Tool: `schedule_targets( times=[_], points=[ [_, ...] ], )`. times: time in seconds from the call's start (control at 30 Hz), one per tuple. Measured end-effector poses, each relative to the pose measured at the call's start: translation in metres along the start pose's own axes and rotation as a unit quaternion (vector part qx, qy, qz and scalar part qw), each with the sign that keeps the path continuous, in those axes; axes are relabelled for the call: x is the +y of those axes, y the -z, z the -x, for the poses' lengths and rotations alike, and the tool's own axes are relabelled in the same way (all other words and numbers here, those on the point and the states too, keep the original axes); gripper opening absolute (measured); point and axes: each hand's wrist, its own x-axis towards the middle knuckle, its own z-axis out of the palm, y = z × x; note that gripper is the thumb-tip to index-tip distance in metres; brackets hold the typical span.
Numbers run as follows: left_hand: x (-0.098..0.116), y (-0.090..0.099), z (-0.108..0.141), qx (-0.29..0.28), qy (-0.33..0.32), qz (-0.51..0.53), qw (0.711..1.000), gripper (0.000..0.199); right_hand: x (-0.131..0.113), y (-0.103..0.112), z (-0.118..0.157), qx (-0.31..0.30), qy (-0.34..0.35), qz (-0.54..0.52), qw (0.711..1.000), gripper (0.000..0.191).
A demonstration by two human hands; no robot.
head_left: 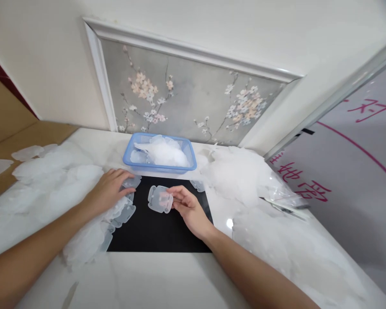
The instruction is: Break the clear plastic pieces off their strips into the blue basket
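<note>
Over the black mat [154,234], my right hand [188,209] pinches a translucent, squarish plastic piece [160,199] by its right edge. My left hand [111,189] rests at the mat's upper left, thumb and fingers apart, beside similar translucent pieces [125,214] that overlap the mat's left edge. Whether its fingertips grip one of them is hard to make out. Behind the mat stands a blue basket [159,168] holding a heap of whitish translucent pieces [167,153].
Large piles of translucent pieces lie on the left [54,184] and right [238,174] of the white table [116,279]. A clear plastic bag [281,193] is at the right. Cardboard [64,131] lies far left. A whiteboard [350,201] stands at the right, a flowered wall panel [193,90] behind.
</note>
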Motion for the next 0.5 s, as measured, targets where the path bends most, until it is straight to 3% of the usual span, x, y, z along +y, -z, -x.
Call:
schedule_targets(
  times=[0.1, 0.2, 0.27, 0.33, 0.4, 0.5],
  points=[
    [0.001, 0.001, -0.001, -0.002, -0.018, 0.027, 0.999, 0.031, 0.000, 0.000, 0.000, 0.003, -0.009, -0.007, 1.000, 0.022],
    [0.013, 0.007, 0.000, 0.031, -0.019, 0.051, 0.998, 0.024, -0.001, -0.001, 0.000, 0.045, -0.001, 0.034, 0.998, 0.016],
    [0.026, 0.013, 0.002, 0.062, 0.007, 0.090, 0.994, 0.031, -0.002, -0.002, 0.001, 0.079, 0.023, 0.089, 0.993, 0.014],
    [0.040, 0.017, 0.006, 0.058, 0.064, 0.173, 0.981, 0.041, -0.003, -0.003, 0.002, 0.092, 0.037, 0.118, 0.988, 0.023],
    [0.052, 0.017, 0.010, 0.023, 0.126, 0.283, 0.950, 0.049, -0.003, -0.003, 0.002, 0.091, 0.030, 0.111, 0.989, 0.027],
    [0.061, 0.012, 0.012, -0.029, 0.198, 0.449, 0.871, 0.054, -0.001, -0.002, 0.000, 0.104, 0.012, 0.098, 0.990, 0.024]
  ],
)
